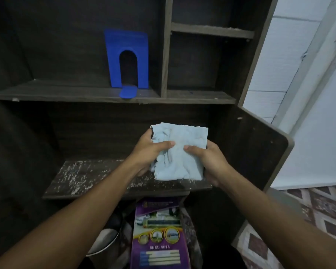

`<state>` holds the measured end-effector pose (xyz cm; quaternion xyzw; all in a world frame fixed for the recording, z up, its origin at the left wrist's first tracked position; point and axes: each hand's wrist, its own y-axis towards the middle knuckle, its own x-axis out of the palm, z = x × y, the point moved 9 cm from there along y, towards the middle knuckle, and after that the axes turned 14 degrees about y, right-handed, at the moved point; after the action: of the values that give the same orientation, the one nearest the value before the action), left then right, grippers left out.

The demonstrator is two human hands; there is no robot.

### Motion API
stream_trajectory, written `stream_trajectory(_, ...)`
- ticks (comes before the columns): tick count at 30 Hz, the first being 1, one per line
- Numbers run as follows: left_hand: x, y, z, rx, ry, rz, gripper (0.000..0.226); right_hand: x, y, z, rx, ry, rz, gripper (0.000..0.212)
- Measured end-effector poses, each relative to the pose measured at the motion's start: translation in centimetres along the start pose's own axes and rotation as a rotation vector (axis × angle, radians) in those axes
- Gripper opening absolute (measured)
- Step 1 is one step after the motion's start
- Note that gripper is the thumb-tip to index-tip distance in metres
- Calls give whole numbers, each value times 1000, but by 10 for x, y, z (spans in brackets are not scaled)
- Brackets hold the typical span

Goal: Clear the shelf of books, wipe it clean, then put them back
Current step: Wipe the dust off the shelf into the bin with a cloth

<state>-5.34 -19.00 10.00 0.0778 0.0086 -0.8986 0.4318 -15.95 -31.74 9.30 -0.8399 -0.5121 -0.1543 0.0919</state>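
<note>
Pale blue cloth, crumpled, with ragged edges, is held upright between both hands in front of a dark shelf unit. The left hand grips the cloth's left side, with the thumb curled across the front face and the fingers behind. The right hand grips the right side in the same way, thumb pressed on the front. Both hands are closed on the fabric, and the thumbs nearly meet at its middle.

Directly beneath the cloth lies the lower shelf, a dark wood-grain board heavily speckled with white flecks. Contact between cloth and board cannot be determined.

The upper shelf is of the same dark laminate with chipped edges and carries an upright blue bookend with an arched cut-out and a flat tongue.

Below the lower shelf lies a glossy purple book, cover up, printed "BUKU KOTA". A rounded metal bowl sits just left of it. Patterned floor tiles show at right.
</note>
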Motion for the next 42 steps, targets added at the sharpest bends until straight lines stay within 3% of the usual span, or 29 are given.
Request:
stream_trajectory(6, -11, -14, -51, -151, 21, -54, 41, 7, -10, 54, 143, 112, 12, 29)
stream_trajectory(10, -28, -16, -82, -220, 45, 4, 49, 12, -7, 84, 202, 147, 23, 30)
stream_trajectory(20, -80, -44, -166, -390, 184, 35, 38, 17, 0, 155, 322, 129, 90, 27)
stream_trajectory(24, -105, -57, -212, -430, 347, 53, 29, 19, 6, 180, 357, 111, 117, 30)
stream_trajectory(28, -123, -65, -265, -414, 667, 7, 31, 20, 12, 203, 371, 112, 144, 26)
stream_trajectory(33, -117, -76, -327, -372, 1023, -160, 49, 22, 19, 234, 401, 141, 152, 26)
stream_trajectory(39, -120, -86, -417, -560, 1264, -354, 79, 27, 24, 260, 413, 158, 121, 30)
stream_trajectory(42, -120, -89, -444, -603, 1335, -428, 80, 26, 26, 267, 425, 170, 128, 29)
